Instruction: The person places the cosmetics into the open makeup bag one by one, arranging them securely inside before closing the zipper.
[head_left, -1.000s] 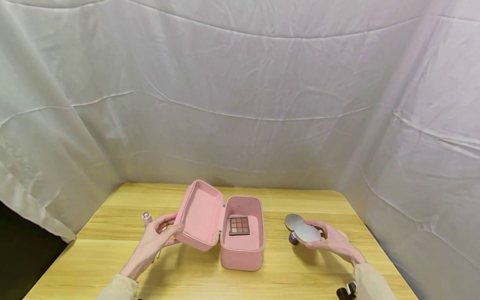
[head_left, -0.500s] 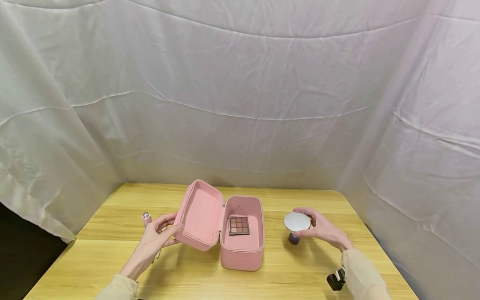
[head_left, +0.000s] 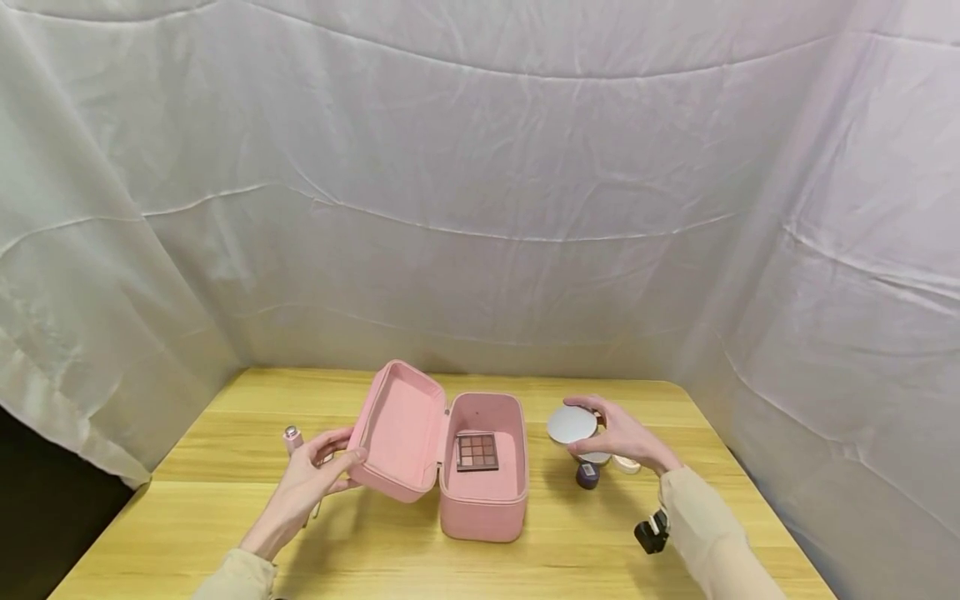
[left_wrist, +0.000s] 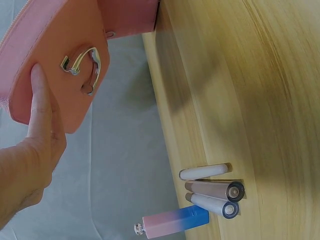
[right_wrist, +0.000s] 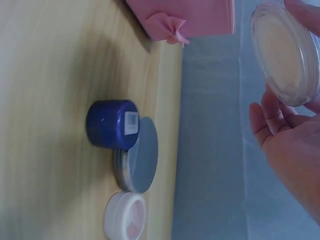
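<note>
My left hand (head_left: 306, 477) grips the raised lid (head_left: 405, 427) of a pink makeup case (head_left: 483, 518), its thumb over the lid's edge. In the left wrist view, fingers lie against the lid's outer face beside a gold-coloured handle (left_wrist: 95, 65). An eyeshadow palette (head_left: 477, 451) lies inside the case. Right of the case, my right hand (head_left: 618, 435) pinches a round powder compact (head_left: 572, 424) by its edges, above the table. It has a silvery top, and its clear underside (right_wrist: 280, 52) shows a peach-coloured fill in the right wrist view.
Under and beside the right hand stand a dark blue jar (right_wrist: 112, 124), a flat silvery round case (right_wrist: 142, 157) and a small white jar (right_wrist: 125, 216). Left of the lid are a pink-and-blue bottle (left_wrist: 175, 222) and several slim tubes (left_wrist: 215, 190). Pale curtains (head_left: 480, 275) enclose the table.
My right hand has carried the compact leftward and farther back, toward the case, uncovering the flat silvery case and white jar. The left hand and lid have stayed put.
</note>
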